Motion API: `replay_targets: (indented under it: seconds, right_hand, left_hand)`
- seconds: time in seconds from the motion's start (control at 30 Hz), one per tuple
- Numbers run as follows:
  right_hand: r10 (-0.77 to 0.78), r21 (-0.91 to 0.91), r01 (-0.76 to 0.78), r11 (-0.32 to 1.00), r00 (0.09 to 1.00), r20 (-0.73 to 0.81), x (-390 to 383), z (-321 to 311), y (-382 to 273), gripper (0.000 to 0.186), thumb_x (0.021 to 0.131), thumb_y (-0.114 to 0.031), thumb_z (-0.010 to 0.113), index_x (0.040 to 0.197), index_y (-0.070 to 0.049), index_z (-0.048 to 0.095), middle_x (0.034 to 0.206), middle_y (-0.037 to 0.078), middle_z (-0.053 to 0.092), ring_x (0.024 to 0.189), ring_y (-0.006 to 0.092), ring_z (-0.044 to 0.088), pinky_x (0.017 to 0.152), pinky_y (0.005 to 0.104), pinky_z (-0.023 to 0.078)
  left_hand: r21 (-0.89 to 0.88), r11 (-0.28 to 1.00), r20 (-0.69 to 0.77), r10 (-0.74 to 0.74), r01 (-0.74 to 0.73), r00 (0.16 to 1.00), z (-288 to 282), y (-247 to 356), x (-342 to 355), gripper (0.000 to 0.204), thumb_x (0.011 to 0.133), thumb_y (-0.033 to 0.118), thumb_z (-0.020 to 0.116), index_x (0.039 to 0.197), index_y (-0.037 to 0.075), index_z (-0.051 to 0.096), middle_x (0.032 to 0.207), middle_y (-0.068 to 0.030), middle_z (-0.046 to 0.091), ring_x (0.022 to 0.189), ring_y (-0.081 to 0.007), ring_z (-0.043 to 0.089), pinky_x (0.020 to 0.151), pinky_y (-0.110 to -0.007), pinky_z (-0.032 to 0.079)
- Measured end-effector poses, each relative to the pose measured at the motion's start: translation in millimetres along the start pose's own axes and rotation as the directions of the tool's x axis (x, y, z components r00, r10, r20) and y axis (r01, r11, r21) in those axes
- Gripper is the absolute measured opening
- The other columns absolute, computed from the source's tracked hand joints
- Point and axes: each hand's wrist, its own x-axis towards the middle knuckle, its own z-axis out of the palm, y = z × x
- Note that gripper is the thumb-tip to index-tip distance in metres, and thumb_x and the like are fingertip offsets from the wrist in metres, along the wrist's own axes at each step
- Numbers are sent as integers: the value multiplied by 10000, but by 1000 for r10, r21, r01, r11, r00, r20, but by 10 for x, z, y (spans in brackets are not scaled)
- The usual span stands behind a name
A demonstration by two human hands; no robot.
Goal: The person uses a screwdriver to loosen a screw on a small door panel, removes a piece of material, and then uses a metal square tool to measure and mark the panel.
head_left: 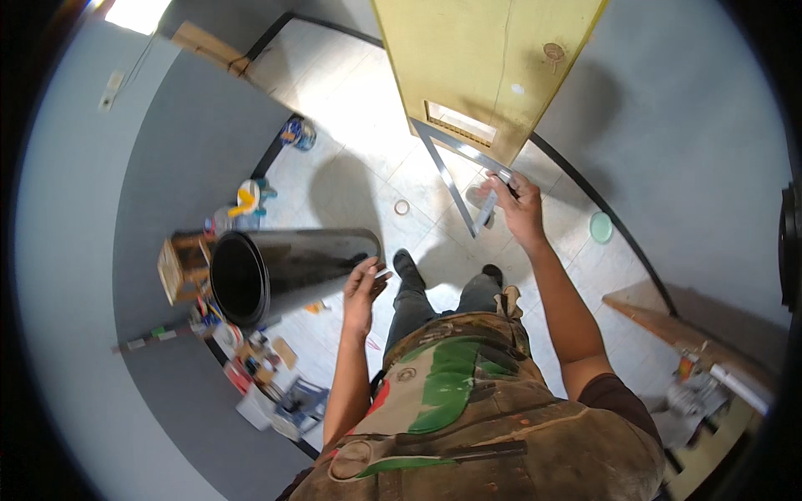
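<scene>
My right hand (520,206) is closed on one corner of a thin silver metal frame (452,185), which shows a roughly triangular outline from here. The frame's far corner meets the lower edge of a yellow wooden panel (476,63) that has a rectangular slot (461,123) near its bottom. Empty, with its fingers loosely bent and apart, my left hand (364,288) is beside the narrow-looking end of a large dark, shiny roll (313,265). Whether the fingers touch the roll I cannot tell. The roll's wide hollow end points left.
A tape roll (402,207) lies on the tiled floor, with a pale green lid (601,227) by the right wall. Paint cans (298,134), a wooden crate (182,269) and cluttered tools line the left wall. A wooden board (647,321) juts in at the right.
</scene>
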Motion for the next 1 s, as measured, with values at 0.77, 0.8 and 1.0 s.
replay_targets:
  seconds: [0.77,0.8,1.0]
  right_hand:
    - [-47,100,64,993,986,-158,3223,166,4458,212,1002,-142,695,1104,44,696,956,119,752,862,195,724,848,343,586]
    - [-85,110,100,989,987,-136,3408,199,4577,216,1004,-147,695,1097,48,694,960,120,751,861,194,723,845,341,586]
    - [-204,77,218,973,967,-155,3963,195,5404,285,1000,-201,714,1130,49,670,939,130,752,836,188,720,837,338,584]
  left_hand:
    - [403,776,268,408,-486,873,240,-1616,7742,917,860,418,840,1515,-32,383,1517,-262,463,1402,-372,463,1142,-490,406]
    - [395,711,314,491,-582,813,327,-1547,8017,990,826,421,870,1533,-31,346,1534,-268,442,1426,-382,437,1160,-510,384]
    - [343,516,459,637,-785,619,896,-1160,8690,1277,677,447,956,1608,53,176,1601,-267,321,1509,-394,315,1248,-536,277]
